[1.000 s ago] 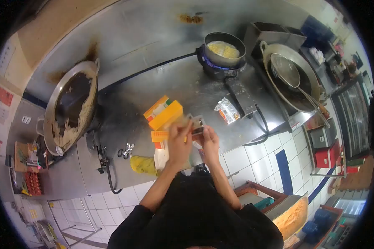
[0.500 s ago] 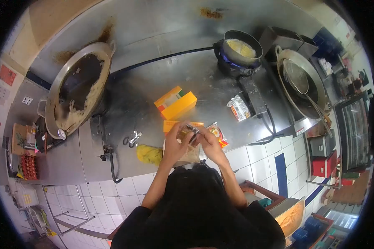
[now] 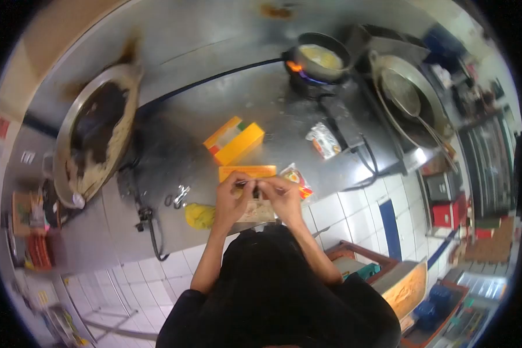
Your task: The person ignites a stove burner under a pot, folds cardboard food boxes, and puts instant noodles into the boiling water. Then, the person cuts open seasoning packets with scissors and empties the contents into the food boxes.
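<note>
My left hand (image 3: 232, 200) and my right hand (image 3: 282, 197) meet fingertip to fingertip above the counter's front edge. Both pinch a small, dark, shiny sachet (image 3: 256, 189), mostly covered by the fingers and blurred. Beneath them lies a pale flat board or sheet (image 3: 257, 212); its kind is unclear. Just beyond my fingers is a flat orange-yellow carton piece (image 3: 246, 171). A red and yellow food packet (image 3: 296, 178) rests beside my right hand. Left of my left wrist lies a yellow cloth (image 3: 200, 216).
An open yellow box (image 3: 235, 142) and a white packet (image 3: 323, 141) lie on the steel counter (image 3: 180, 127). Behind, a pot (image 3: 325, 58) with yellowish contents sits over a burner flame. Large woks stand left (image 3: 64, 168) and right (image 3: 383, 75). Scissors (image 3: 175, 199) lie near the cloth.
My hands have drawn closer together, with fingertips now meeting on the sachet. The view has shifted, so the counter things appear further left. Orange flame now shows beside the pot.
</note>
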Available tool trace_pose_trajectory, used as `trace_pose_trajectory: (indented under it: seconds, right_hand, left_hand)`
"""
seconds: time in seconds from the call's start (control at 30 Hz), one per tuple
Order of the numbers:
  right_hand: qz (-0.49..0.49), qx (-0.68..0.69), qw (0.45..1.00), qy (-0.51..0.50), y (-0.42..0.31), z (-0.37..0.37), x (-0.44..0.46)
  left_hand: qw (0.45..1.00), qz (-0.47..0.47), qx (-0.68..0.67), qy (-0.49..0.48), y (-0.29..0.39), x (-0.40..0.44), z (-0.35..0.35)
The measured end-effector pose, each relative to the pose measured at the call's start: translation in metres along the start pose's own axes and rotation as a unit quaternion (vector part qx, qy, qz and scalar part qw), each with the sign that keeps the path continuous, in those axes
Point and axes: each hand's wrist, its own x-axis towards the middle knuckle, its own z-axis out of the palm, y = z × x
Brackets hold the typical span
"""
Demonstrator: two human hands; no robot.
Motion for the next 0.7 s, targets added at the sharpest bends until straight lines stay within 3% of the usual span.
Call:
trace_pose_trajectory:
  seconds: [0.07,0.13,0.2,0.33,0.43,0.7]
  right_hand:
    - [-0.043,-0.065,0.997,0.009,0.003,-0.001,-0.002]
    - [-0.108,-0.061,0.992,0.019,0.006,-0.003,-0.003]
    - [-0.153,-0.150,0.976,0.040,0.009,-0.004,-0.005]
    - [-0.226,-0.160,0.956,0.097,0.012,-0.010,-0.001]
    - [-0.221,-0.112,0.957,0.148,-0.001,-0.015,-0.001]
    - [-0.237,-0.116,0.943,0.200,-0.028,-0.032,-0.007]
  left_hand:
    - [0.998,0.065,-0.010,-0.021,-0.014,0.000,0.003]
    - [0.999,0.038,-0.015,-0.035,-0.029,-0.001,0.007]
    - [0.998,0.014,0.027,-0.049,-0.024,0.001,0.010]
    - [0.993,0.025,0.069,-0.087,-0.016,0.007,0.022]
    - [0.991,0.093,0.095,-0.029,0.002,0.002,0.039]
    - [0.982,0.141,0.123,0.001,0.020,-0.014,0.039]
